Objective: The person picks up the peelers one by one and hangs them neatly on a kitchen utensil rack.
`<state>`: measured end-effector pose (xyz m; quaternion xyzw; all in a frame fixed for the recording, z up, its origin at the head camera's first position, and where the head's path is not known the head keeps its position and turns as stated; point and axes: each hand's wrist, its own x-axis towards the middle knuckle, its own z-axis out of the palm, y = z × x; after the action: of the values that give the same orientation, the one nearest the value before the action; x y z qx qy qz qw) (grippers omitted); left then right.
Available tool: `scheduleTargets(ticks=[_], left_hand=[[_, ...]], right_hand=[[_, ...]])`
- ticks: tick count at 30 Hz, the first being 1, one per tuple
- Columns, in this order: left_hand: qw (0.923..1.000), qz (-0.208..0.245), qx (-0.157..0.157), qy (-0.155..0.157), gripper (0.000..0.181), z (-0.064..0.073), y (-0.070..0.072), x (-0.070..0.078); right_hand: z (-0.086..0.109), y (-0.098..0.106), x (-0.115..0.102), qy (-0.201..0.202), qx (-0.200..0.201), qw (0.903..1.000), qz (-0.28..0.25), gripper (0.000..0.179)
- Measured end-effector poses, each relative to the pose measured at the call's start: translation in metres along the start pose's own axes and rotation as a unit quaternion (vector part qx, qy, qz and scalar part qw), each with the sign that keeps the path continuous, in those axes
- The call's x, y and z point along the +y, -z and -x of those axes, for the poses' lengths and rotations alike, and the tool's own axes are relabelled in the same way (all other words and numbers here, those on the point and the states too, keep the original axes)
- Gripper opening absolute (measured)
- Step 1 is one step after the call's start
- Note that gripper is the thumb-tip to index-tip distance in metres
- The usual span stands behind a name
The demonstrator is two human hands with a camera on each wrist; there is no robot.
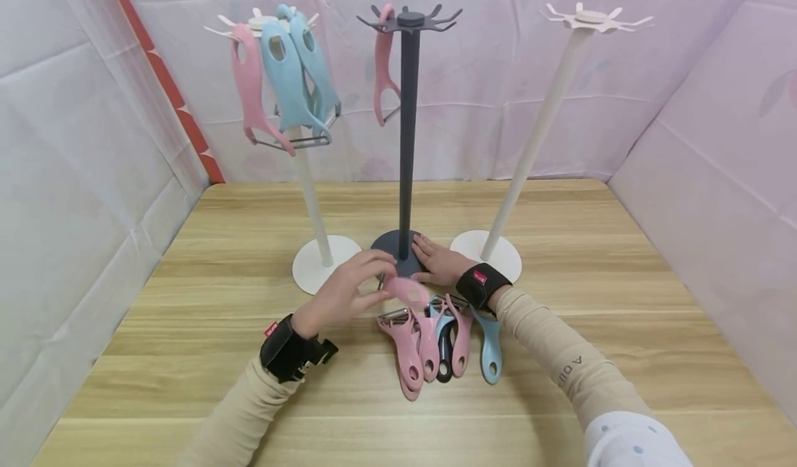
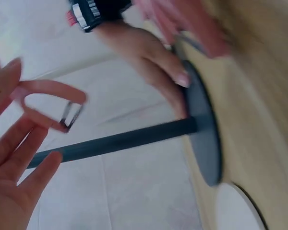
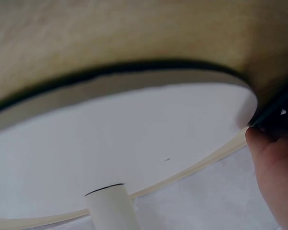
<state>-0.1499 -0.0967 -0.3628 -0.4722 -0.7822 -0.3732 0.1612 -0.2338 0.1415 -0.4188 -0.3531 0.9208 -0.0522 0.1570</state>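
My left hand [image 1: 349, 284] pinches a pink peeler [image 1: 407, 291] between thumb and fingertips, just above the table and in front of the dark stand [image 1: 407, 142]. In the left wrist view this peeler [image 2: 48, 87] shows its metal blade pointing away from the hand. My right hand [image 1: 441, 263] rests on the dark stand's round base [image 1: 386, 243], fingers stretched out over it. Close below the hands lies a group of peelers: several pink peelers [image 1: 407, 353], a black peeler [image 1: 445, 356] and a blue peeler [image 1: 490, 349] at the right.
One pink peeler [image 1: 382, 66] hangs from the dark stand's hooks. The left white stand [image 1: 311, 197] carries a pink peeler [image 1: 249, 79] and blue peelers [image 1: 283, 72]. A right white stand [image 1: 538, 135] has bare hooks; its base [image 3: 125, 129] sits beside my right hand.
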Motion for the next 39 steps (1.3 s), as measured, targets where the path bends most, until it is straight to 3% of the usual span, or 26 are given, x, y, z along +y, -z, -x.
scheduleTargets(ticks=[3, 8, 14, 18, 22, 26, 34, 39], left_hand=[[0.9955, 0.034, 0.088, 0.003, 0.033, -0.012, 0.000, 0.000], [0.9739, 0.066, 0.217, 0.012, 0.031, -0.040, 0.005, 0.005], [0.9381, 0.075, 0.334, 0.052, 0.027, -0.075, 0.018, 0.014], [0.9123, 0.106, 0.389, 0.070, 0.024, -0.098, 0.027, 0.020], [0.8940, 0.146, 0.414, 0.090, 0.024, -0.115, 0.035, 0.024], [0.8855, 0.167, 0.419, 0.109, 0.025, -0.127, 0.040, 0.025], [0.8753, 0.172, 0.425, 0.153, 0.027, -0.142, 0.051, 0.023], [0.8744, 0.164, 0.427, 0.162, 0.029, -0.149, 0.057, 0.026]], right_hand=[[0.000, -0.001, 0.001, -0.003, 0.002, 1.0000, -0.007, 0.070], [0.000, 0.000, 0.000, -0.015, -0.006, 0.9998, -0.012, 0.075], [0.001, 0.001, -0.003, -0.015, -0.008, 0.9998, -0.010, 0.075], [0.001, 0.001, -0.005, -0.015, -0.007, 0.9998, -0.011, 0.075], [0.001, 0.000, -0.006, -0.013, -0.006, 0.9999, -0.008, 0.075], [0.001, 0.000, -0.006, -0.011, -0.005, 0.9999, -0.013, 0.075], [-0.002, -0.006, -0.004, -0.001, 0.003, 1.0000, -0.008, 0.075], [-0.003, -0.007, -0.004, -0.001, -0.002, 1.0000, -0.008, 0.076]])
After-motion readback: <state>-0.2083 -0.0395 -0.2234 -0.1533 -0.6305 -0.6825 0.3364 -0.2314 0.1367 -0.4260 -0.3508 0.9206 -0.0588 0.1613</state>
